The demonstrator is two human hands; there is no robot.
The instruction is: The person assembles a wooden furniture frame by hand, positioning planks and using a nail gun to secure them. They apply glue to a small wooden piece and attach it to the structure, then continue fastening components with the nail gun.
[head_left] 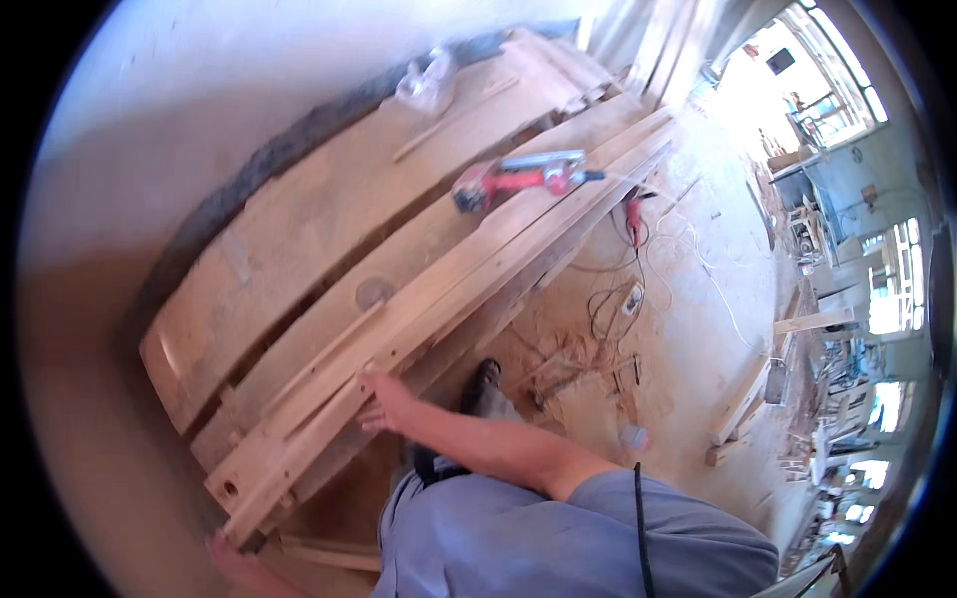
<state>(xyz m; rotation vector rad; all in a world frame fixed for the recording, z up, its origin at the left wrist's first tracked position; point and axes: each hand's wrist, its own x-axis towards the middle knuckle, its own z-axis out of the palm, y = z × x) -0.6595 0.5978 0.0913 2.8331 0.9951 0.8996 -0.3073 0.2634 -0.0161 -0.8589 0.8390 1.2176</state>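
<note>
Sawdust-strewn floor (558, 314) spreads beyond and rightward of the right hand (392, 404), which lies part-open against the side of a long wooden beam (439, 317); the left hand (239, 563) is at the beam's near end, its grip unclear. Stretching between and past both hands, the beam looks stiff, probably heavy, best held by well-spaced edges.

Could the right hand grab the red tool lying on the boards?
Probably, with a stretch or step: the red tool lies farther along the boards, and nothing stands between it and the right hand.
</note>
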